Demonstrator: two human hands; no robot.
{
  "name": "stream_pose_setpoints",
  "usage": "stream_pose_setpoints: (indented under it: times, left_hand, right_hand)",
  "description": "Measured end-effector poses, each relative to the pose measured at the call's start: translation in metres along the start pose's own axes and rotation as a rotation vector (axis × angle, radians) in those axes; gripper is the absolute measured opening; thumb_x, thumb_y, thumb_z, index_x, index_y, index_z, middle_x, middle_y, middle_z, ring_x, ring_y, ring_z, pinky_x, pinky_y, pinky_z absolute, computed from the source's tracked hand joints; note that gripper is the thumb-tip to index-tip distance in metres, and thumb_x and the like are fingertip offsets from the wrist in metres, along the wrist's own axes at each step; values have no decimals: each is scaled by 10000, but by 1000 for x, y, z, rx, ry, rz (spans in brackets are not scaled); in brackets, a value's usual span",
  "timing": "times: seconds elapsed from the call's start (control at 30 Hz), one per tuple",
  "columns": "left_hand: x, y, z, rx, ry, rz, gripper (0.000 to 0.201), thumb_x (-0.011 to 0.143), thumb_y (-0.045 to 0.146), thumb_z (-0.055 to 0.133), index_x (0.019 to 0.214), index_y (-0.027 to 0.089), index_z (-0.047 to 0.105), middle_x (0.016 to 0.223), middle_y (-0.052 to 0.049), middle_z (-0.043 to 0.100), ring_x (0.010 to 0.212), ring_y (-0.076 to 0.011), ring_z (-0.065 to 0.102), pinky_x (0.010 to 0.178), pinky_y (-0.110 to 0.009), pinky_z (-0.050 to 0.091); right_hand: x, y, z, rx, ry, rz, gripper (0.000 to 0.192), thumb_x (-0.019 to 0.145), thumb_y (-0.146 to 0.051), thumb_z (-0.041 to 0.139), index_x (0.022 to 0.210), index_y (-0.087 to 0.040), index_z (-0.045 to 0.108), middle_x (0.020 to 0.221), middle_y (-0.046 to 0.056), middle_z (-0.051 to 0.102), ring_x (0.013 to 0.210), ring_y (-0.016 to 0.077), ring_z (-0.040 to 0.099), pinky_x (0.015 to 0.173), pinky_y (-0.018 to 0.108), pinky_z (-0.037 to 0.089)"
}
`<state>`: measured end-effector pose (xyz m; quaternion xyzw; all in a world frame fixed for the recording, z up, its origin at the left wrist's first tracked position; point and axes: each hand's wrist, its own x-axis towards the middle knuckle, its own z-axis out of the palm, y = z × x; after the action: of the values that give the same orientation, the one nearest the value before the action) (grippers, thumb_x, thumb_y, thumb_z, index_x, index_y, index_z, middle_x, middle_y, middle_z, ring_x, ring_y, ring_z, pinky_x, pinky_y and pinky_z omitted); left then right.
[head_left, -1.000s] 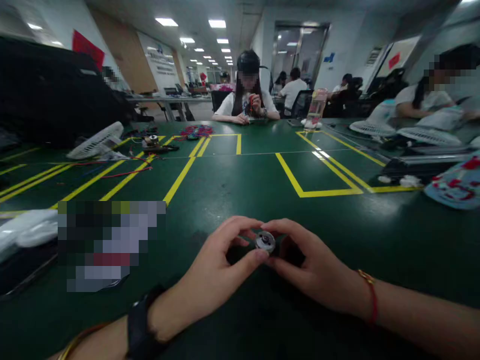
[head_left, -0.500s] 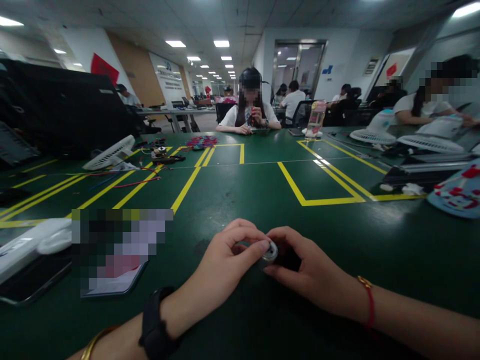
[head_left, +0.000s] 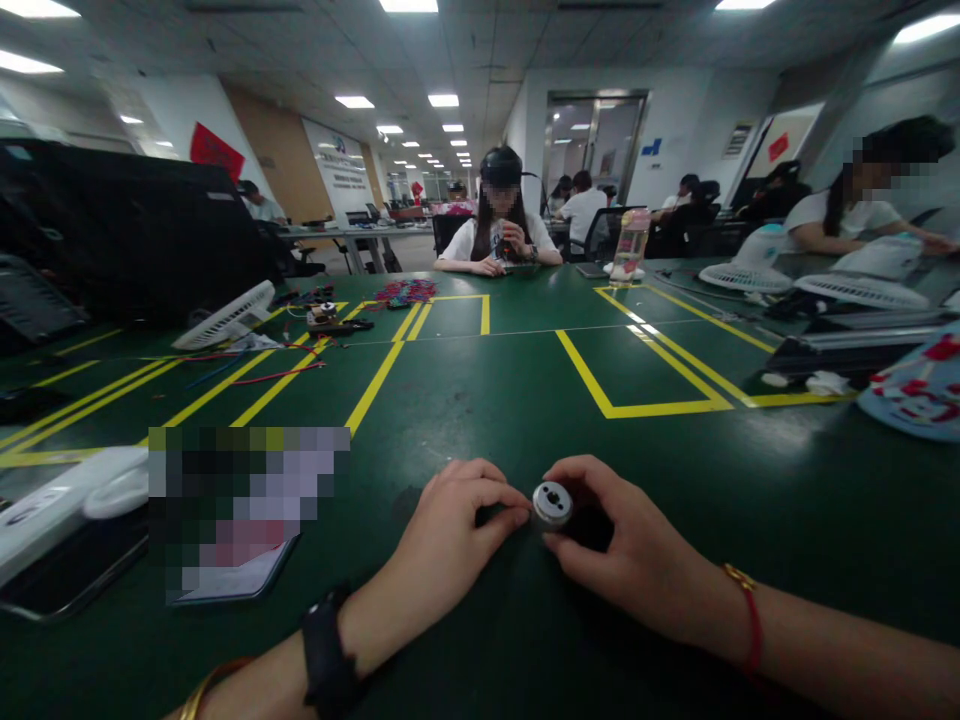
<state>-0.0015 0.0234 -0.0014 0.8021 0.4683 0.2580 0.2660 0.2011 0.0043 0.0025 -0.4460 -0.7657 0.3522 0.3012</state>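
Note:
A small silver metal cylinder (head_left: 553, 505) stands on the green table in front of me. Its flat top faces up, with a dark hole in the centre and smaller holes around it. My right hand (head_left: 626, 530) grips it from the right, thumb at the near side and fingers at the far side. To its left is my left hand (head_left: 465, 525), thumb and forefinger pinched with their tips right beside the cylinder. Whether those tips hold something tiny or touch the cylinder, I cannot tell.
A phone (head_left: 75, 570) and a white device (head_left: 67, 490) lie at the left, beside a blurred flat item (head_left: 247, 520). Wires (head_left: 405, 292) and a white fan (head_left: 229, 315) are farther off. Yellow tape (head_left: 607, 400) marks the table (head_left: 480, 400). A person (head_left: 499, 225) sits opposite.
My left thumb and fingers have come off the cylinder's top and moved to its left side, uncovering the holes. My right hand still holds the cylinder, now slightly farther right in view.

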Motion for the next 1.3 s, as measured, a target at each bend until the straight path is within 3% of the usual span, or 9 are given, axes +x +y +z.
stream_pose_setpoints:
  times: [0.53,0.63,0.8,0.93,1.13,1.3]
  left_hand:
    - [-4,3,-3,51,-11,8,145,848,211,616,919,277,725,964,-7,653,932,-207,560,842,-353,404]
    - [-4,3,-8,-73,12,-32,190,847,224,602,1000,270,705,995,-19,649,917,-205,573,830,-343,426]
    - [-5,-8,-20,-380,211,-252,237,873,306,543,1070,232,649,980,-30,649,849,-203,587,782,-337,439]
    - [-5,-16,-22,-463,253,-290,220,867,299,545,1034,188,636,857,-18,639,785,-183,584,739,-310,445]
    - [-3,-25,-19,-633,259,-299,182,863,264,553,993,171,641,821,-8,616,754,-150,577,721,-279,448]
    - [-5,-29,-24,-717,252,-303,170,854,266,561,976,180,645,860,-11,628,733,-141,587,707,-277,462]
  right_hand:
    - [1,4,0,6,-30,-17,427,771,-247,600,1176,-277,470,1106,-25,562,963,80,550,870,234,467]
    - [1,4,0,21,-55,-15,419,763,-227,604,1162,-272,486,1098,-22,571,968,89,554,876,246,468]
    - [0,0,-6,13,22,7,409,771,-287,609,1162,-265,491,1082,-6,587,937,100,576,848,253,490]
    - [-5,14,-39,-124,183,41,447,772,-375,607,1173,-212,495,1096,55,597,946,146,595,845,296,499]
    - [-32,83,-124,-470,480,344,621,702,-523,625,1184,-152,499,985,109,627,759,191,615,632,311,497]
    - [-58,112,-167,-639,570,470,542,720,-561,580,1097,-175,536,983,139,625,762,226,622,605,324,487]
